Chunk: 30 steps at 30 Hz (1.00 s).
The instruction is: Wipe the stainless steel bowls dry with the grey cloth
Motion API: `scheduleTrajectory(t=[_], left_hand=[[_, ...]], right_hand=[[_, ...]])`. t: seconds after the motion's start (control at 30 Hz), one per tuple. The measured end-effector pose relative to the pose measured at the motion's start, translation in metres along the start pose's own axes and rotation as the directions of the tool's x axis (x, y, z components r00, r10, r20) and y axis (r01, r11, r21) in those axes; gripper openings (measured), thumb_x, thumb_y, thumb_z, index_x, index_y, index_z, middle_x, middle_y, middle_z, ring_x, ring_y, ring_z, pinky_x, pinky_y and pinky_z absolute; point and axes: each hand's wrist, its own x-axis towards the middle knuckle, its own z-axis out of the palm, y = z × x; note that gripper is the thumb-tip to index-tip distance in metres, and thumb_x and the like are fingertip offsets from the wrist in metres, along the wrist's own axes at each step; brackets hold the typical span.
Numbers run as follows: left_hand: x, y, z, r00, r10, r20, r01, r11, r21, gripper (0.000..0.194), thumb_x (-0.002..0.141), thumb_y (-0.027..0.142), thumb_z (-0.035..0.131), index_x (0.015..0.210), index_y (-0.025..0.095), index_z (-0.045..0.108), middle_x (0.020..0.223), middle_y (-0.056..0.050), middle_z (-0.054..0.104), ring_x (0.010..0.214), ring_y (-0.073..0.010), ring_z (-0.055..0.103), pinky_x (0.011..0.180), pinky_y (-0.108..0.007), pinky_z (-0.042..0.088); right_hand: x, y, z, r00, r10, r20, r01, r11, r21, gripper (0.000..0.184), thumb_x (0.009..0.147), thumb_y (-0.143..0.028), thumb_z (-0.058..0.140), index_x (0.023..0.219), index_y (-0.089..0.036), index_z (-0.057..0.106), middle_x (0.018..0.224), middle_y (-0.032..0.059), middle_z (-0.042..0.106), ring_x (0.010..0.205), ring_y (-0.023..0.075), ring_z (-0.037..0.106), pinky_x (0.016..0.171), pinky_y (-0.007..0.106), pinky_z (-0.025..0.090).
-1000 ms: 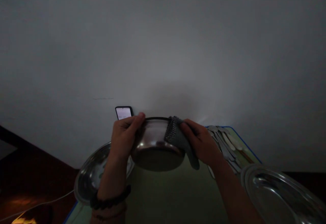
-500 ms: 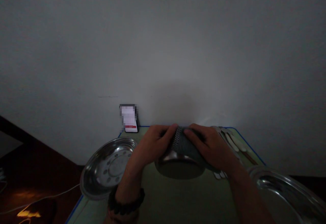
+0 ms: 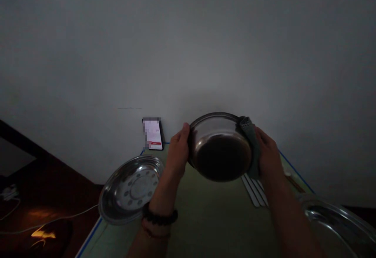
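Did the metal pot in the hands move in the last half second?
Yes. Judged against the propped phone, the metal pot is now clearly higher in the view and somewhat farther right.

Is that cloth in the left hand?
No, the right hand holds the cloth against one side of the metal pot, and the left hand holds its other side.
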Motion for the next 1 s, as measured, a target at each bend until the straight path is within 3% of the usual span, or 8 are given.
scheduleTrajectory(t=[0.1, 0.2, 0.33, 0.4, 0.6, 0.83, 1.0], left_hand=[[-0.007, 0.009, -0.009, 0.964, 0.078, 0.253, -0.150, 0.949, 0.279, 0.047, 0.087, 0.053, 0.043, 0.061, 0.018, 0.057, 0.059, 0.001, 0.054, 0.059, -0.0127, 0.046, 0.055, -0.026, 0.035], [-0.015, 0.020, -0.017, 0.890, 0.081, 0.448, -0.262, 0.896, 0.359, 0.041, 0.089, 0.047, 0.043, 0.063, 0.018, 0.057, 0.057, 0.003, 0.051, 0.055, -0.0113, 0.044, 0.051, -0.024, 0.033], [-0.025, 0.027, -0.014, 0.795, 0.112, 0.596, -0.399, 0.837, 0.375, 0.031, 0.088, 0.034, 0.044, 0.064, 0.018, 0.058, 0.059, 0.001, 0.056, 0.056, -0.0120, 0.048, 0.051, -0.023, 0.034], [-0.027, 0.028, -0.011, 0.770, 0.128, 0.625, -0.446, 0.809, 0.384, 0.031, 0.087, 0.029, 0.041, 0.065, 0.018, 0.060, 0.062, -0.001, 0.060, 0.059, -0.0136, 0.052, 0.054, -0.024, 0.036], [-0.023, 0.026, -0.013, 0.821, 0.148, 0.552, -0.411, 0.824, 0.391, 0.036, 0.087, 0.035, 0.041, 0.062, 0.017, 0.060, 0.057, 0.000, 0.054, 0.057, -0.0139, 0.048, 0.051, -0.025, 0.035], [-0.013, 0.016, -0.018, 0.941, 0.088, 0.328, -0.162, 0.965, 0.205, 0.038, 0.081, 0.046, 0.053, 0.054, 0.019, 0.053, 0.050, 0.004, 0.041, 0.048, -0.0100, 0.036, 0.045, -0.024, 0.026], [0.003, -0.004, -0.014, 0.991, 0.056, 0.121, -0.065, 0.995, 0.076, 0.038, 0.080, 0.051, 0.052, 0.061, 0.018, 0.057, 0.058, 0.002, 0.052, 0.056, -0.0119, 0.046, 0.053, -0.025, 0.034]], right_hand=[[0.001, -0.005, -0.012, 0.993, 0.021, 0.112, -0.014, 0.997, -0.070, 0.038, 0.081, -0.055, 0.055, 0.088, -0.020, 0.068, 0.076, 0.0001, 0.066, 0.068, 0.0157, 0.057, 0.063, 0.026, 0.044], [-0.004, -0.015, -0.015, 0.959, -0.015, 0.284, 0.067, 0.983, -0.171, 0.035, 0.084, -0.053, 0.053, 0.083, -0.021, 0.067, 0.073, -0.0001, 0.064, 0.068, 0.0159, 0.056, 0.060, 0.026, 0.044], [-0.016, -0.026, -0.001, 0.829, -0.101, 0.550, 0.306, 0.906, -0.294, 0.032, 0.089, -0.047, 0.048, 0.077, -0.023, 0.065, 0.070, -0.0012, 0.064, 0.067, 0.0154, 0.057, 0.065, 0.028, 0.044], [-0.021, -0.028, 0.008, 0.777, -0.127, 0.616, 0.378, 0.877, -0.296, 0.032, 0.092, -0.044, 0.045, 0.079, -0.023, 0.065, 0.071, -0.0019, 0.065, 0.067, 0.0146, 0.057, 0.066, 0.028, 0.044], [-0.021, -0.022, 0.016, 0.777, -0.169, 0.606, 0.391, 0.885, -0.254, 0.032, 0.093, -0.044, 0.043, 0.080, -0.022, 0.063, 0.071, -0.0027, 0.064, 0.067, 0.0134, 0.057, 0.063, 0.026, 0.042], [-0.013, -0.014, 0.014, 0.905, -0.098, 0.414, 0.180, 0.970, -0.165, 0.031, 0.087, -0.048, 0.050, 0.087, -0.022, 0.067, 0.078, -0.0008, 0.068, 0.075, 0.0161, 0.060, 0.066, 0.026, 0.046], [-0.008, -0.004, 0.013, 0.976, -0.009, 0.219, 0.046, 0.985, -0.167, 0.041, 0.084, -0.056, 0.051, 0.094, -0.020, 0.069, 0.083, 0.0023, 0.070, 0.080, 0.0199, 0.062, 0.071, 0.029, 0.047]])
